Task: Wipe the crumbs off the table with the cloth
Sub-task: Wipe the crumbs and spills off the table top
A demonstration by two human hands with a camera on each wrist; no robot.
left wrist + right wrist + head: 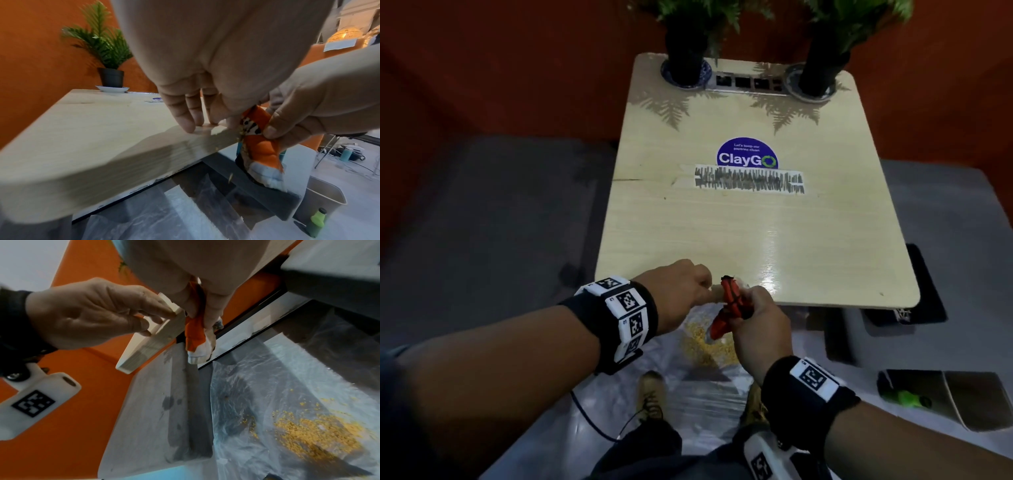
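My right hand (pixel 760 318) grips a bunched orange and white cloth (pixel 731 298) at the near edge of the light wooden table (pixel 756 222). The cloth (pixel 261 146) hangs down past the edge, with a few crumbs clinging to it. One crumb (pixel 230 176) is falling below it. My left hand (pixel 681 284) is just left of the cloth, its fingertips (pixel 185 116) resting on the tabletop by the edge. A pile of yellow crumbs (pixel 314 431) lies on the clear plastic sheet (pixel 257 402) under the edge. The tabletop shows no crumbs in the head view.
Two potted plants (pixel 688 51) (pixel 822 58) flank a socket strip (pixel 748 82) at the table's far end. A blue ClayGo sticker (pixel 747 154) and taped paper (pixel 750 181) mark the middle. A bin (pixel 976 397) and green bottle (pixel 907 399) stand at right.
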